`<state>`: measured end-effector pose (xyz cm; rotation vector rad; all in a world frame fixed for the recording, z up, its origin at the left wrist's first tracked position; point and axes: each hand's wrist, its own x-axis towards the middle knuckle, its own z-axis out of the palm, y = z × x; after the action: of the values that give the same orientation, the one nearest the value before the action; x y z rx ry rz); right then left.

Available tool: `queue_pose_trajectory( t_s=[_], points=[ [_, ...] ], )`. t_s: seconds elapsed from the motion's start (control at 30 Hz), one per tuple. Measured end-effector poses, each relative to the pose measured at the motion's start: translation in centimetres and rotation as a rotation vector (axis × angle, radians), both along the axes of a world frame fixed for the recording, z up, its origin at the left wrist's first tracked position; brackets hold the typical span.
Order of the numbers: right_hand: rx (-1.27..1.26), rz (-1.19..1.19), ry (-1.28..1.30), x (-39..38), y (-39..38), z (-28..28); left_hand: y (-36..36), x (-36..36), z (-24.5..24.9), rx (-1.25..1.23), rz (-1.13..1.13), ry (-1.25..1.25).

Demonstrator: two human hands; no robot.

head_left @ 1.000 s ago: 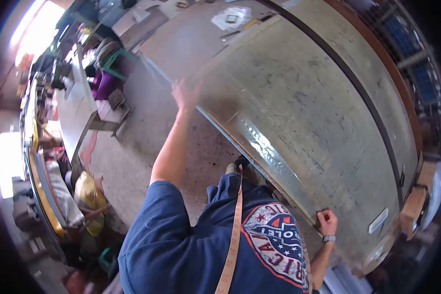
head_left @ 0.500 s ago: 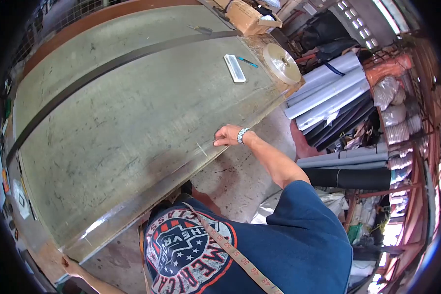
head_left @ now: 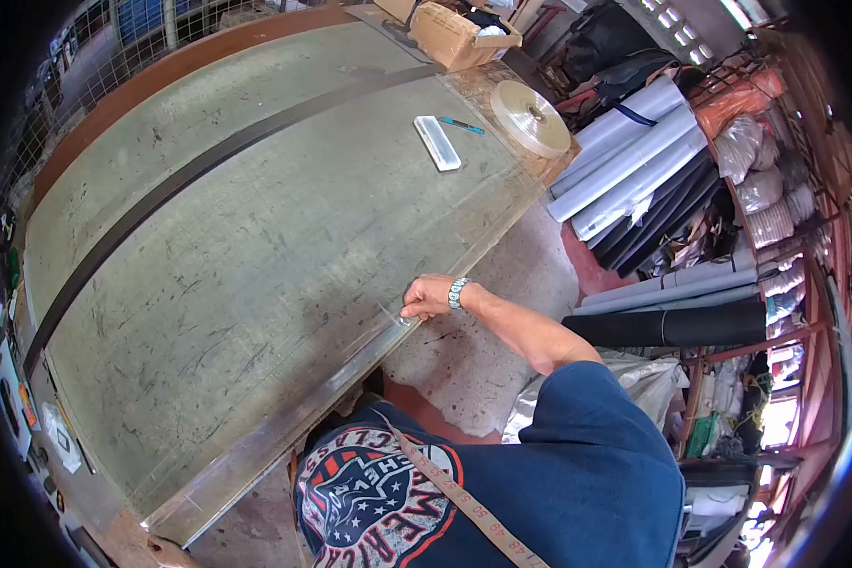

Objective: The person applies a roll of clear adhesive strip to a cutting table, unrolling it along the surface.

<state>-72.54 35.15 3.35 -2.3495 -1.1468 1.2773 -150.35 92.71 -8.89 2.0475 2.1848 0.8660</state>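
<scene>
A long clear plastic strip [head_left: 289, 417] lies along the near edge of the big greenish worktable [head_left: 256, 218], its surface shiny with reflections. My right hand [head_left: 428, 297], with a watch on the wrist, pinches the far end of this strip, thumb and fingers closed at the table edge. Low at the left, my left hand [head_left: 168, 554] is by the table corner, close to the strip's other end. It is dark and partly cut off by the frame, so its fingers cannot be made out. A tape measure [head_left: 473, 506] hangs over my shirt.
A dark strap-like band [head_left: 199, 166] crosses the table. Farther back are a white case [head_left: 437, 144], a blue pen [head_left: 462, 125], a roll of clear strip [head_left: 530, 118] and a cardboard box [head_left: 459, 38]. Rolled sheets [head_left: 634, 161] and shelving stand at the right.
My right hand has moved a little nearer to me along the table edge, its fingers at the strip's end. My left hand sits lower in view. The camera view has shifted slightly.
</scene>
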Motion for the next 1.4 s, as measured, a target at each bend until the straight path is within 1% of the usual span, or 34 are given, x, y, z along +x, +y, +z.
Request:
queue_pose_trajectory(
  t_s=[0.13, 0.23, 0.3, 0.37, 0.4, 0.43, 0.47, 0.5, 0.53, 0.57, 0.6, 0.63, 0.67, 0.7, 0.73, 0.8, 0.87, 0.93, 0.97, 1.1, 1.13, 1.23, 1.27, 1.37, 1.4],
  points=[
    [-0.041, 0.004, 0.030, -0.8, 2.0, 1.9, 0.8, -0.8, 0.6, -0.041, 0.000, 0.014],
    [-0.039, -0.009, 0.056, -2.0, 2.5, 1.3, 1.4, -1.8, 0.9, -0.151, 0.085, -0.119],
    [-0.007, -0.010, 0.104, -1.8, 2.5, 0.2, 3.7, -3.9, -0.4, -0.261, -0.020, -0.122],
    [0.052, 0.003, 0.194, -0.6, 1.7, -1.1, 3.8, -6.4, -0.9, -0.325, -0.090, -0.135],
    [0.058, 0.030, 0.152, -0.4, 1.8, -0.9, 4.1, -6.1, -0.6, -0.334, -0.110, -0.148],
    [0.068, 0.068, 0.113, -0.2, 2.1, -0.8, 3.8, -6.4, -0.6, -0.311, -0.066, -0.054],
    [0.052, 0.047, 0.174, -0.4, 2.9, -0.6, 5.4, -7.5, -2.3, -0.473, -0.029, -0.443],
    [0.024, 0.040, 0.246, -1.1, 3.6, -0.4, 5.2, -7.7, -2.6, -0.490, -0.031, -0.483],
    [-0.030, 0.086, 0.268, -2.1, 4.3, -0.1, 5.0, -8.4, -3.8, -0.473, -0.067, -0.725],
    [-0.072, 0.171, 0.296, -2.6, 6.6, -0.2, 4.5, -9.2, -4.9, -0.455, -0.095, -0.968],
    [-0.080, 0.159, 0.367, -4.2, 8.4, -0.7, 0.3, -3.8, 1.5, -0.405, -0.104, -0.602],
    [-0.030, 0.226, 0.389, -5.7, 10.5, -0.8, -0.5, -2.7, 2.5, -0.409, -0.109, -0.658],
    [-0.013, 0.180, 0.443, -8.3, 13.3, 0.1, -1.5, -0.4, 4.4, -0.331, 0.069, -0.469],
    [-0.027, 0.151, 0.495, -10.3, 15.2, -0.2, -2.5, 1.6, 7.7, -0.382, 0.052, -0.329],
    [-0.037, 0.103, 0.528, -12.0, 16.3, -0.5, -2.9, 2.1, 8.0, -0.305, 0.084, -0.234],
    [-0.029, 0.154, 0.457, -14.4, 19.0, -0.4, -2.2, 0.9, 5.7, -0.211, 0.097, -0.341],
    [0.015, 0.127, 0.466, -14.7, 20.0, -1.2, -3.3, 2.1, 6.6, -0.242, 0.127, -0.549],
    [0.013, 0.080, 0.447, -14.0, 20.2, -1.2, -3.8, 3.3, 6.9, -0.161, 0.076, -0.466],
    [-0.004, 0.049, 0.413, -13.9, 20.4, -0.8, -3.4, 3.7, 6.3, -0.125, 0.042, -0.435],
    [-0.034, 0.026, 0.365, -13.2, 20.0, -0.3, -4.5, 5.9, 7.5, -0.161, 0.064, -0.465],
    [-0.044, 0.021, 0.357, -13.2, 19.9, -0.3, -4.6, 5.8, 7.1, -0.129, 0.043, -0.473],
    [-0.065, 0.013, 0.344, -13.6, 19.5, -0.6, -4.9, 6.1, 6.2, 0.082, 0.094, -0.320],
    [-0.066, 0.016, 0.345, -13.4, 19.2, -1.0, -5.2, 6.2, 6.4, 0.027, 0.093, -0.327],
    [-0.109, 0.001, 0.305, -13.4, 19.0, -0.9, -5.5, 6.6, 6.3, 0.061, 0.096, -0.349],
    [-0.115, -0.006, 0.299, -13.3, 18.9, -0.9, -5.8, 7.0, 7.1, -0.001, 0.105, -0.399]
  ],
)
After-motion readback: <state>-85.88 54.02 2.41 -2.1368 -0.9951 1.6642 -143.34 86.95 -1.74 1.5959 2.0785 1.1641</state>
